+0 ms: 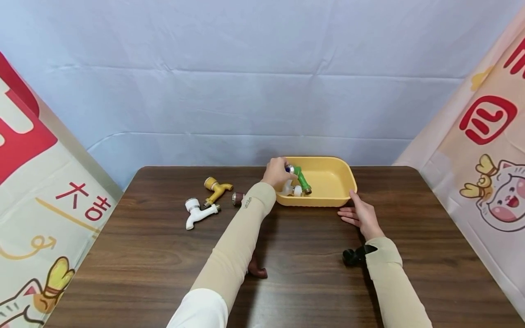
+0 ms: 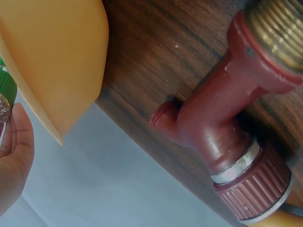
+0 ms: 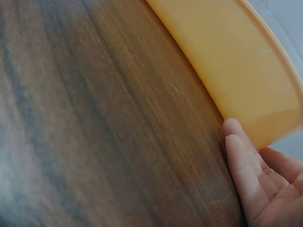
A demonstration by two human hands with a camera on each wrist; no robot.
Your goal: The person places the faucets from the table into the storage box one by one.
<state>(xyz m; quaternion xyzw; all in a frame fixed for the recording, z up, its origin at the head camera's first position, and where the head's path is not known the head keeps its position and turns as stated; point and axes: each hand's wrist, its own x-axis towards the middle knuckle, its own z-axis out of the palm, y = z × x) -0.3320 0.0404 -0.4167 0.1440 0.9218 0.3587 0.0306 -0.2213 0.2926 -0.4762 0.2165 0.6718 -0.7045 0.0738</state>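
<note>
While apparently pinching the green tap [image 1: 302, 180] in the left hand [image 1: 275, 172], inside the yellow basin [image 1: 328, 182] at 9 o'clock, touching its 4 o'clock corner with the straight-fingered right hand [image 1: 362, 214]. Probably placing; next, needing gentle release. Legible: “LetsSlim” on the left sleeve [image 1: 233, 248], “大吉” on the banner [image 1: 79, 198] near 9 o'clock.

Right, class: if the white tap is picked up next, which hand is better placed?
Probably the left hand, once it releases the green tap. It is at the left end of the yellow basin, the side where the white tap lies. The right hand touches the basin's right end, farther away.
</note>
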